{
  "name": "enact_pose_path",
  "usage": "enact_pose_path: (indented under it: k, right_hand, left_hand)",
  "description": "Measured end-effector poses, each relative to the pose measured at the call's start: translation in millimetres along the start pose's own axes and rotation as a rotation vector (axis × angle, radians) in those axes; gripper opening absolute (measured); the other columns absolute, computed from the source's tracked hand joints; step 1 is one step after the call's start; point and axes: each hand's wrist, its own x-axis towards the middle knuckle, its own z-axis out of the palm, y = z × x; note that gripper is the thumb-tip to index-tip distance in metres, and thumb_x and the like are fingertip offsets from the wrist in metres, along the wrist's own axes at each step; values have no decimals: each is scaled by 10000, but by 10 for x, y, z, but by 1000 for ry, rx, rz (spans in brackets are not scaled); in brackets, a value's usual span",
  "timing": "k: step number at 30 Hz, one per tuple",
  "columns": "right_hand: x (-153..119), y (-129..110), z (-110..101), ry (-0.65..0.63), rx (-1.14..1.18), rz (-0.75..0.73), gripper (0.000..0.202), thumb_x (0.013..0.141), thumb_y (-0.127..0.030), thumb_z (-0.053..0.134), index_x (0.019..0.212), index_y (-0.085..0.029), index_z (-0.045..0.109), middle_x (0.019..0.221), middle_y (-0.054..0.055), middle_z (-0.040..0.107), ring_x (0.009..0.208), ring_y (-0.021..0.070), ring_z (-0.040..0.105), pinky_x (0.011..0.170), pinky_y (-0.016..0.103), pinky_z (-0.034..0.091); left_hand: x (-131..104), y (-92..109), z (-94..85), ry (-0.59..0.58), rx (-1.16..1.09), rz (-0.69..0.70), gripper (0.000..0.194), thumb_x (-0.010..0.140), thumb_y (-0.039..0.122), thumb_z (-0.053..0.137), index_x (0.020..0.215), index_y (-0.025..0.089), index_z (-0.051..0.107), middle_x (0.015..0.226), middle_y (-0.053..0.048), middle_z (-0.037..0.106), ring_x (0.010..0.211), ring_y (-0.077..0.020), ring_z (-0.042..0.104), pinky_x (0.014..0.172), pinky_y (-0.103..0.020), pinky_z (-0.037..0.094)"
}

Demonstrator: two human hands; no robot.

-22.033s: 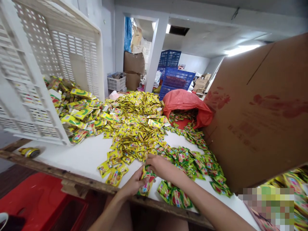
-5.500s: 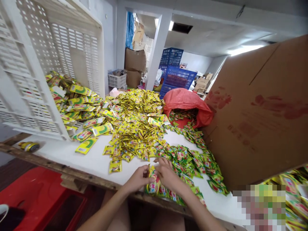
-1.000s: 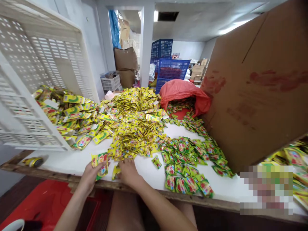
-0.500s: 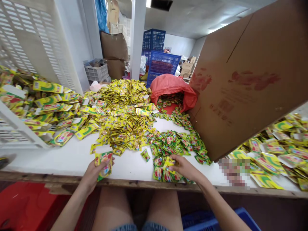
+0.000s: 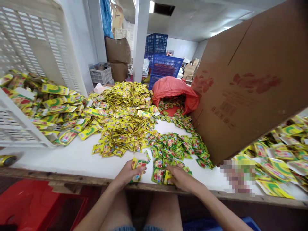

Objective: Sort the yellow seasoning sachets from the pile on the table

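My left hand [image 5: 125, 175] is closed around a small yellow-and-green carton [image 5: 139, 162], its white top flap standing up, just above the table's front edge. At the near edge, my right hand [image 5: 181, 178] bends its fingers over a yellow sachet [image 5: 167, 176], pinching it among the green sachets [image 5: 158, 175]. Its fingertips are partly hidden. Behind that hand spreads a loose heap of green sachets [image 5: 173, 144], running back to the mouth of a red sack [image 5: 174, 85]. A big pile of yellow sachets [image 5: 122, 128] lies beyond my left hand.
On the left, a tipped white crate [image 5: 36, 134] spills cartons [image 5: 59, 104] onto the white table [image 5: 79, 160]. A large cardboard box [image 5: 240, 86] leans at the right, with more cartons [image 5: 276, 154] beyond it. A blurred patch [image 5: 238, 178] covers something at the right edge.
My left hand has moved right with the carton, closer to the green sachets. My right hand has shifted slightly down toward the table edge with the yellow sachet. The view has tilted slightly.
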Motion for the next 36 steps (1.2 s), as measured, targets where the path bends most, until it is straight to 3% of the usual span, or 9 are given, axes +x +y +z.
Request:
enact_pose_path:
  k: [7,14,16,19,24,31,36]
  right_hand:
    - [86,142,-98,207,233,107,49,694,-197,549,736,-184,569,621,-8,573,590,160,513,542,231,357]
    - [416,-393,-165,313,688,-60,215,750,-313,559,919,-190,506,682,-33,547,605,132,500,544,217,387]
    - [582,-552,-128,323,646,-110,192,757,-290,552,916,-195,503,685,-30,553,607,134,508,548,219,394]
    - [772,-696,-120,341,395,-171,138,751,-209,547,888,-200,529,738,-12,577,669,154,530,616,245,403]
    - [843,-739,-229,278,135,-299,154,744,-112,537,871,-198,547,863,26,559,860,184,519,744,269,386]
    - [877,-712,-242,177,77,-281,165,768,-125,540,905,-208,578,849,22,535,847,182,509,740,266,385]
    - [867,-711,-222,253,103,-281,126,770,-142,549,878,-203,569,842,21,526,807,177,509,705,268,388]
  left_hand:
    - [118,-18,130,13,-29,-25,360,540,362,739,759,100,626,682,-35,662,592,-154,590,597,-263,459]
    - [130,-124,77,-81,-34,42,383,591,363,716,860,100,642,701,-34,662,627,-149,571,615,-249,434]
    - [119,-135,67,-103,-39,70,393,591,371,716,870,103,648,690,-26,655,628,-146,561,615,-244,424]
    - [91,-120,54,-123,-47,97,388,595,386,715,862,111,652,708,-21,646,634,-140,549,605,-231,411]
    - [65,-87,21,-181,-70,130,436,628,468,669,827,83,633,690,-46,635,633,-150,548,600,-242,407]
    - [82,-109,24,-198,-160,148,492,647,458,665,974,111,544,805,-64,632,658,-153,566,612,-258,428]
    - [106,-190,17,-157,-203,134,474,677,403,662,1026,127,499,819,-63,621,695,-164,583,661,-293,454]
